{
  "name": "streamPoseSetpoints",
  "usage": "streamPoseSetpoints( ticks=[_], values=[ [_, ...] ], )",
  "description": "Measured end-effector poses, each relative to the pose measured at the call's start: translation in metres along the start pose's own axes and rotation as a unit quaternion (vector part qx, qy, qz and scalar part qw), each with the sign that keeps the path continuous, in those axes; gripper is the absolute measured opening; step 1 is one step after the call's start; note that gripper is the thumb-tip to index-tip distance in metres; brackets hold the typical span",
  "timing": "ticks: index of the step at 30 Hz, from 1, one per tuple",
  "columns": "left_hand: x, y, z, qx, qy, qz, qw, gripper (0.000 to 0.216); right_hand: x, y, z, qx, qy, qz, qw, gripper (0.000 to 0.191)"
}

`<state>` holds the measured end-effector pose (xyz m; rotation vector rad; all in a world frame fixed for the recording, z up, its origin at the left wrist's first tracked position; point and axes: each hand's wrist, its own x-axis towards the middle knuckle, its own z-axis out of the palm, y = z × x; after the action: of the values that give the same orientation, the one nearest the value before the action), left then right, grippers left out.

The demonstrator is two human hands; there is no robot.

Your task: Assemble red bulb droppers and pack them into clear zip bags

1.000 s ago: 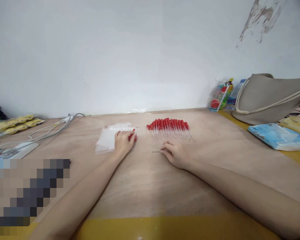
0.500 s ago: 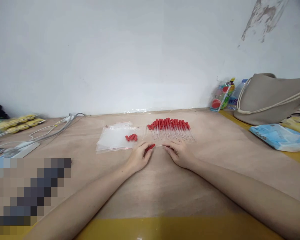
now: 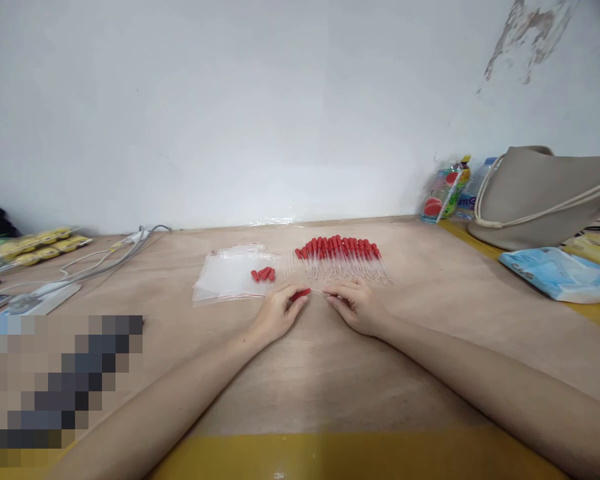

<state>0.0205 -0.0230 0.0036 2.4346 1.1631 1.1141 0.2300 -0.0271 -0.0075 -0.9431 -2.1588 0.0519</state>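
Observation:
My left hand (image 3: 279, 314) is closed on a red rubber dropper bulb (image 3: 301, 294), pinched between thumb and fingers. A thin clear dropper tube (image 3: 317, 291) runs from the bulb's end across to my right hand (image 3: 361, 308), whose fingers and thumb pinch its other end. Just beyond my hands lies a row of droppers with red bulbs (image 3: 337, 247), their clear tubes pointing towards me. Several loose red bulbs (image 3: 264, 274) rest on a stack of clear plastic bags (image 3: 220, 277) behind my left hand. A few bare clear tubes (image 3: 290, 263) lie at the row's left end.
At the left are a power strip (image 3: 55, 297) with cables and yellow packets (image 3: 45, 245). Bottles (image 3: 445, 193), a grey bag (image 3: 545, 193) and a blue packet (image 3: 560, 273) stand or lie at the right. A white wall (image 3: 280, 107) rises behind the table.
My hands have come very slightly closer together along the dropper, with the left thumb a little further right. The other things have stayed in place.

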Motion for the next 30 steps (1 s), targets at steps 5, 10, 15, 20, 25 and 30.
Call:
streamPoseSetpoints(
  ticks=[5, 10, 15, 20, 25, 30],
  values=[
    [0.000, -0.007, 0.003, -0.049, 0.012, -0.017, 0.999, 0.019, 0.000, 0.000, 0.001, 0.027, -0.019, -0.007, 0.999, 0.020],
    [-0.001, -0.010, 0.001, -0.088, -0.022, -0.007, 0.996, 0.017, 0.001, 0.003, 0.000, 0.069, -0.050, -0.007, 0.996, 0.020],
    [-0.003, -0.003, -0.004, -0.085, -0.086, 0.007, 0.993, 0.017, 0.002, 0.006, -0.004, 0.042, -0.077, -0.034, 0.996, 0.020],
    [-0.004, 0.006, -0.006, -0.030, -0.108, 0.028, 0.993, 0.020, 0.001, 0.004, -0.006, -0.047, -0.052, -0.081, 0.994, 0.022],
    [-0.006, 0.006, -0.005, 0.011, -0.094, 0.063, 0.994, 0.021, 0.001, -0.001, -0.003, -0.087, -0.041, -0.108, 0.990, 0.024],
    [-0.007, 0.005, -0.004, 0.023, -0.088, 0.082, 0.992, 0.019, 0.003, -0.006, -0.002, -0.092, -0.063, -0.098, 0.989, 0.027]
  ],
)
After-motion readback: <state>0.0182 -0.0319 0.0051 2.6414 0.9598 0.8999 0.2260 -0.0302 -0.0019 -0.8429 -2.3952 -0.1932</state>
